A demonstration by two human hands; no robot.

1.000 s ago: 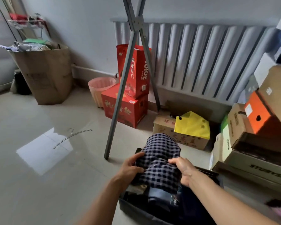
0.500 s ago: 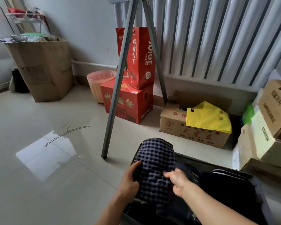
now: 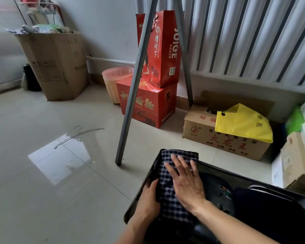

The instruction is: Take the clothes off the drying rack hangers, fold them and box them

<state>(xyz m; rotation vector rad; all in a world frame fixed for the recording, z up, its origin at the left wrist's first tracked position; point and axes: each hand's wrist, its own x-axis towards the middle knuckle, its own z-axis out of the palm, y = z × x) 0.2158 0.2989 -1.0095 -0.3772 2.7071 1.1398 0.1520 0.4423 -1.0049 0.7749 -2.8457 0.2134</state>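
Fabric in a dark checked pattern, a folded garment, lay at the left end of a black storage box on the tiled floor, beside other dark clothes already packed to its right. The right hand rested flat on top of the checked piece, fingers straight and slightly spread, pressing it down. The left hand sat against the garment's left edge by the box wall, thumb on the cloth; its other fingers seemed tucked down the side, though the view did not show whether they curled round anything. Just beyond the box stood 2 grey legs of the drying rack, splayed apart. 1 bare wire hanger lay on the floor well to the left. Behind the rack legs were a red carton with a red gift bag standing on it, a pink bin, and a brown carton partly covered by a yellow bag.
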